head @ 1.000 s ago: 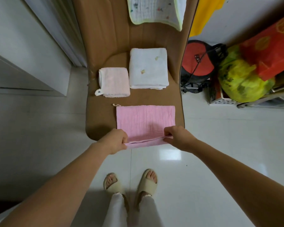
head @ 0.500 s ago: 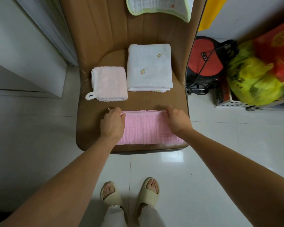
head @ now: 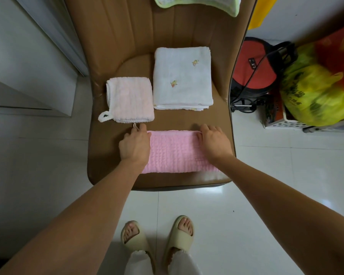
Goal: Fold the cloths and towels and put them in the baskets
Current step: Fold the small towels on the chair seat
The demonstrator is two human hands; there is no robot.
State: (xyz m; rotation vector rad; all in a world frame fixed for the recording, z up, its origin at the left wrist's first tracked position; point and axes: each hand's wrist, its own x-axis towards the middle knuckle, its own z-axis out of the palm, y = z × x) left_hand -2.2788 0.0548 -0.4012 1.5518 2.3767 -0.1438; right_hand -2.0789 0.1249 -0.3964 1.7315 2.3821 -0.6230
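Note:
A pink waffle cloth (head: pixel 173 153), folded in half, lies across the front of the brown chair seat (head: pixel 111 155). My left hand (head: pixel 135 145) holds its far left corner, where a small loop sticks out. At the far right corner, my right hand (head: pixel 213 142) holds the cloth with curled fingers. Behind it sit a folded pale pink towel (head: pixel 130 99) with a hanging loop and a folded white towel (head: pixel 182 76) with small embroidery. A white cloth with a green border (head: pixel 197 4) hangs over the chair back.
To the right of the chair stand a red round appliance with a black cord (head: pixel 254 62), a white perforated basket (head: pixel 286 124), a yellow-green plastic bag (head: pixel 316 96) and a red bag (head: pixel 340 52). A grey wall is on the left. My sandalled feet stand on white tiles.
Both hands carried the near edge of the pink cloth away from me and laid it on the far edge, halving the cloth. My view moved closer to the chair.

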